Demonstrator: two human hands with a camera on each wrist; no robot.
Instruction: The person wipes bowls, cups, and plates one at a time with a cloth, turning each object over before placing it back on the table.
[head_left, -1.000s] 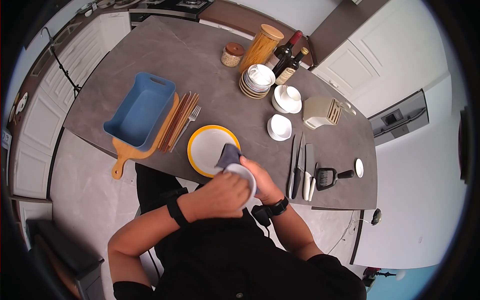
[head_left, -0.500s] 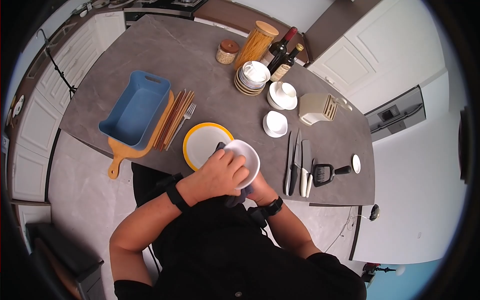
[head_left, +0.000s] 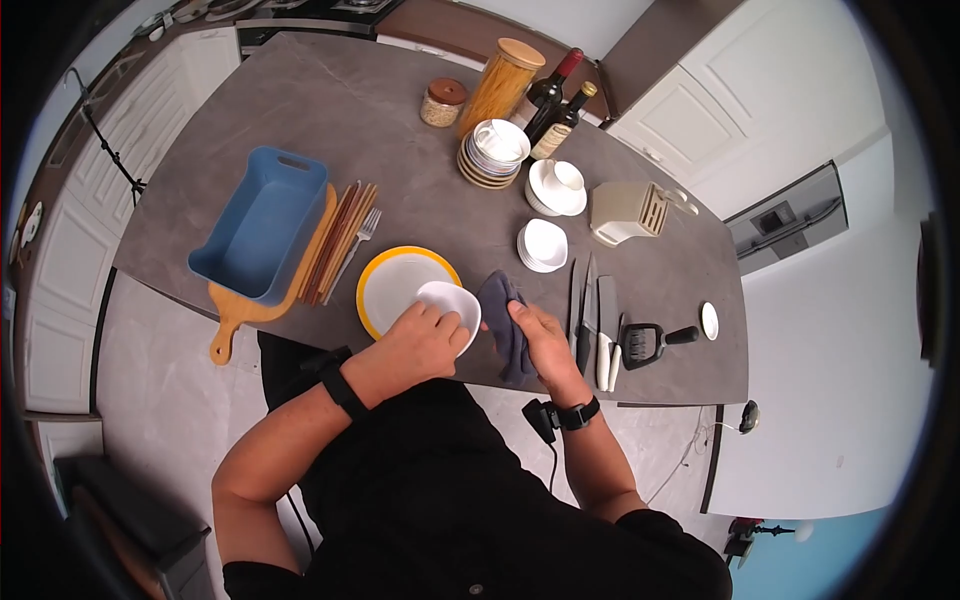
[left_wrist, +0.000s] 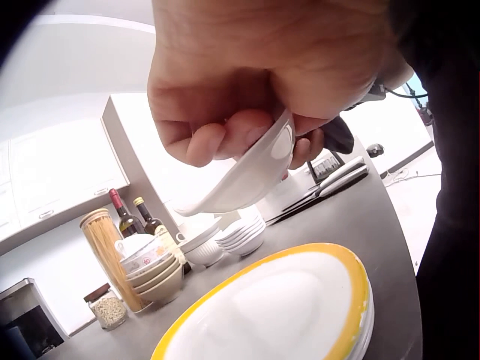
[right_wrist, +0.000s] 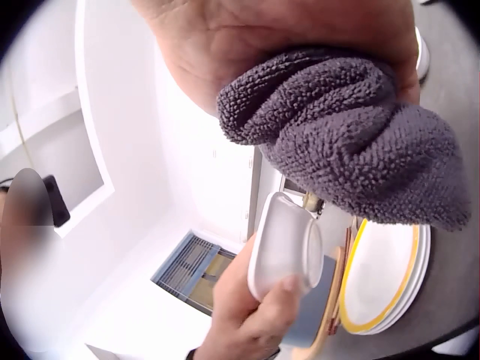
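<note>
My left hand (head_left: 418,342) pinches a small white bowl (right_wrist: 289,244) by its rim, with the thumb on the outside. The bowl is tilted and hangs over the near right edge of a yellow-rimmed plate (head_left: 372,290). The left wrist view shows it side-on above that plate, which is the top one of a stack. A bunched dark grey-purple terry cloth (right_wrist: 337,142) is gripped in my right hand (head_left: 545,342), just right of the bowl and apart from it. The palm covers part of the cloth in the right wrist view.
Left stand a blue tray (head_left: 262,225) on a wooden board (head_left: 232,312), chopsticks (head_left: 335,240) and a fork (head_left: 362,240). Knives (head_left: 605,310) and a black-handled clawed tool (head_left: 645,345) lie right. Stacked bowls (head_left: 542,245), a knife block (head_left: 625,212), wine bottles (head_left: 555,130) and jars (head_left: 443,102) stand behind.
The hands have drawn apart: the cloth was against the bowl earlier and is now away to the right in the right hand. The left hand has shifted the bowl slightly left, over the plate.
</note>
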